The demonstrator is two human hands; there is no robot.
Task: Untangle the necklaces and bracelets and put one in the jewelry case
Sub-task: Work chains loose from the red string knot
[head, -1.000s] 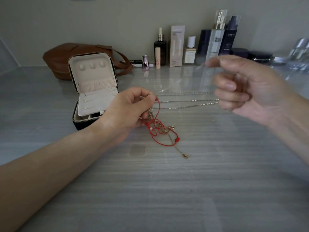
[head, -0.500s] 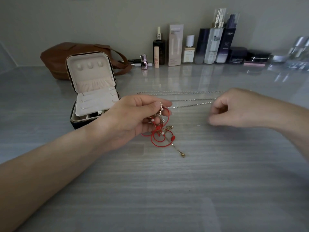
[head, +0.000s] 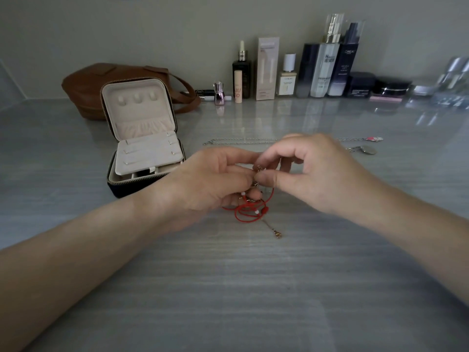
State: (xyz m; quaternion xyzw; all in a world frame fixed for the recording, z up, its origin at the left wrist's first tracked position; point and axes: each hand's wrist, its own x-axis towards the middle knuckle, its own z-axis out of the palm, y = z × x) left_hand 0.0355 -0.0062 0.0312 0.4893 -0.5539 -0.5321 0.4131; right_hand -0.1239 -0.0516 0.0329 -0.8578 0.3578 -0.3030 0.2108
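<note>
Center frame: left hand & right hand both pinch the red-cord tangle, fingers curled, loops drooping below. Jewelry case lies open mid-left; silver chain just behind hands.

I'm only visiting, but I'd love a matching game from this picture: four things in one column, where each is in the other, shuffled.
Things: 1 jewelry case; 2 red cord tangle; 3 brown bag; 4 silver chain.
Places: A pinched by the left hand and right hand; B at the back, behind the case; C open, lid up, at left; D laid flat on the table beyond the hands.
Pairs: 1-C, 2-A, 3-B, 4-D.
</note>
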